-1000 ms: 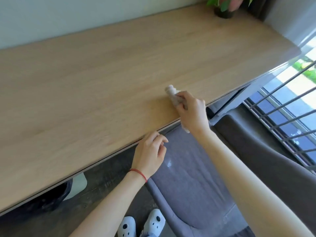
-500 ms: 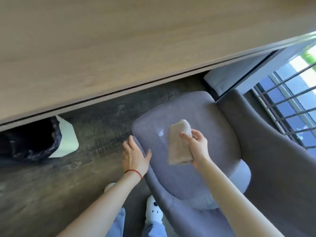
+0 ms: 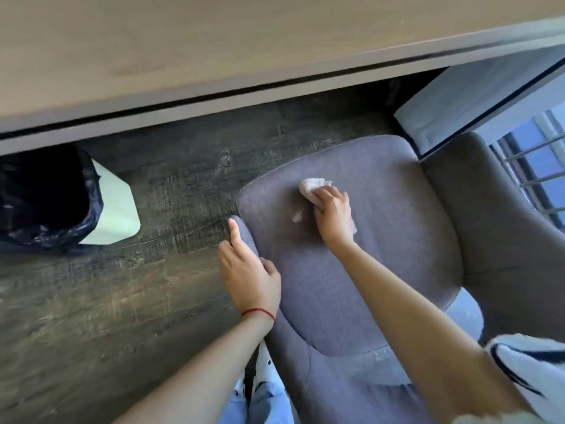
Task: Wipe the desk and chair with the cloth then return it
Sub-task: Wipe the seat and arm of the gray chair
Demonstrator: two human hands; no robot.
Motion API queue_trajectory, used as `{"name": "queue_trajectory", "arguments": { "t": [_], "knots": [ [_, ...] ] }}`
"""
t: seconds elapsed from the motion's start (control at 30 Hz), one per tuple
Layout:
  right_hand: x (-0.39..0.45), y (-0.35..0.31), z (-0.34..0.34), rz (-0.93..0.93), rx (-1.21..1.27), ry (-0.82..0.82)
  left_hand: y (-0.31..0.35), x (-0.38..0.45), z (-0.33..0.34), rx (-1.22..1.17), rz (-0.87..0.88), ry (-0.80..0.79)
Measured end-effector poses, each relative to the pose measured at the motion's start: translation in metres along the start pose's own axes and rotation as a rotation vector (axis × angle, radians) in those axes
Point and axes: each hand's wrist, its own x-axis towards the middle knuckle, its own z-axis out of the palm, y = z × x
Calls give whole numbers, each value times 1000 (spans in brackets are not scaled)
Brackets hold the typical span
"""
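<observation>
So the wiping has jumped from the worktop point(image 3: 214, 41) down to the chair point(image 3: 382, 240). A second ago the right hand point(image 3: 333, 214) was rubbing the cloth point(image 3: 310, 185) along the worktop's front edge; half a second ago it was holding it loosely above the seat. Now the cloth is pressed flat on the seat, near the front edge, fingers spread over it and pinning it down, with only a pale corner poking out ahead of the fingertips. There's a whitish smudge point(image 3: 297, 216) just beside the hand, probably the target.

The left hand point(image 3: 249, 270) has dropped off the worktop edge too and now wraps the seat's left rim, thumb on top, looks like it's steadying the chair.

My read: worktop part's finished, chair part just started. Returning the cloth comes after. Bin point(image 3: 46, 200) under the worktop isn't involved.
</observation>
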Motion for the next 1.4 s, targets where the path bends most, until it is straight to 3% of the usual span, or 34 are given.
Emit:
{"name": "queue_trajectory", "arguments": {
  "t": [0.13, 0.27, 0.43, 0.5, 0.67, 0.83, 0.9, 0.97, 1.03, 1.23, 1.4],
  "knots": [
    [-16, -10, 38, -115, -60, -200, 2, 0, -2, 6, -21, -12],
    [-25, 2, 21, -164, -84, -266, 5, 0, -6, 15, -35, -32],
    [-12, 10, 9, -11, -7, -19, 6, 1, -4, 26, -35, -17],
    [-19, 2, 22, 5, 2, -48, 4, 1, -3, 25, -29, -3],
    [-41, 10, 18, -214, -53, -168, 4, 1, -4, 17, -31, -18],
    [-10, 15, 14, 46, -53, 13, 4, 1, -2, 6, -19, -9],
    [-31, 6, 29, 49, -24, -94, 4, 1, -2, 14, -27, -11],
    [-62, 3, 37, -108, -77, -205, 3, 0, -3, 5, -27, -20],
    [-64, 7, 32, -129, -35, -147, 4, 0, -3, 1, -26, -8],
    [13, -18, 36, 49, -11, 35, 1, 0, 0, 4, -32, -2],
    [-14, -26, 51, -263, -137, -341, 2, 2, -1, 9, -36, -17]
  ]
}}
